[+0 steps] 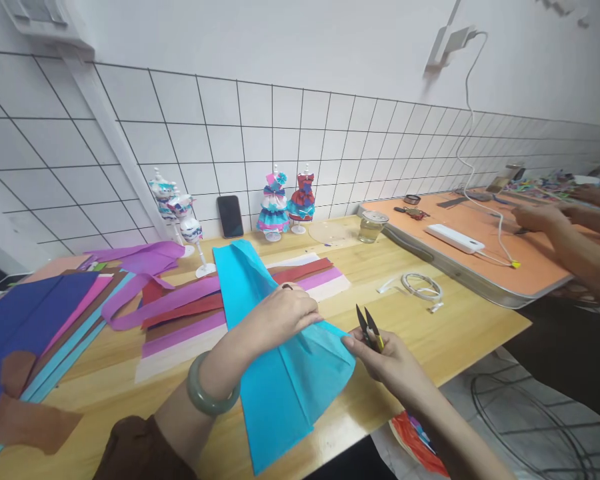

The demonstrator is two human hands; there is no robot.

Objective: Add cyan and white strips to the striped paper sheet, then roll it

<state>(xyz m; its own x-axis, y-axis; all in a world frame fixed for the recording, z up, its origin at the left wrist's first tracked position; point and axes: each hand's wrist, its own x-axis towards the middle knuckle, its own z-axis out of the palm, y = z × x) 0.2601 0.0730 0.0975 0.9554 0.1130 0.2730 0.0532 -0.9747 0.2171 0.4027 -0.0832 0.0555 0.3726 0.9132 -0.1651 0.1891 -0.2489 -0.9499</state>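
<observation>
A bright blue sheet (270,373) of thin, crinkled paper or cloth, partly folded, stretches across the wooden table toward its front edge. My left hand (285,313), with a bangle at the wrist, is closed on the upper part of this sheet; its fingertips are partly hidden. In my right hand (385,357) is a pair of thread snips (369,327), blades pointing up and apart. The thumb and finger of that hand also pinch the sheet's right corner. Under the blue sheet lie purple, red, brown and white strips (180,337).
Dark blue and brown sheets (40,320) are piled at left. Behind stand small dress forms (274,207), a phone (230,217) and a glass jar (371,227). A coiled cable (423,287) lies at right, near an orange table (510,267) where another person's hands (555,223) work.
</observation>
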